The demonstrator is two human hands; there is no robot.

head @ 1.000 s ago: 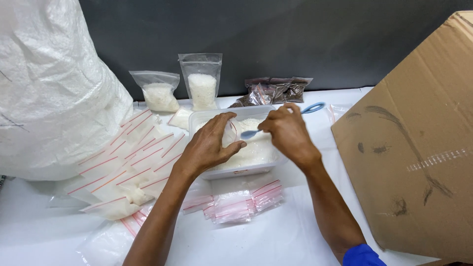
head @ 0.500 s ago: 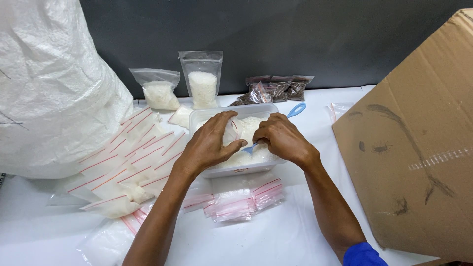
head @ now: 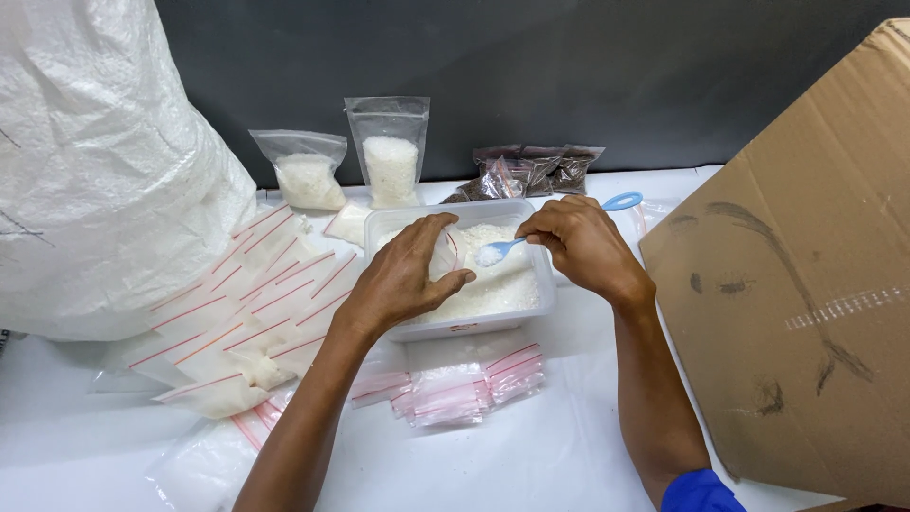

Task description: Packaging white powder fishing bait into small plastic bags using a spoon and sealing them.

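A clear plastic tub (head: 536, 248) of white granules stands on the white table. My left hand (head: 403, 280) holds a small clear zip bag (head: 445, 252) open over the tub. My right hand (head: 580, 243) grips a blue plastic spoon (head: 622, 201) by the handle. Its bowl, heaped with white granules (head: 489, 254), hovers just right of the bag's mouth, above the tub.
Filled red-striped zip bags (head: 248, 308) lie left of the tub, with empty ones (head: 469, 384) in front. Two upright pouches of white granules (head: 389, 156) and dark packets (head: 531, 171) stand behind. A big white sack (head: 95, 161) fills the left, a cardboard box (head: 796, 284) the right.
My right hand dipped the spoon into the granules, then lifted it out loaded and moved it up and right toward the bag's mouth. My left hand stayed still.
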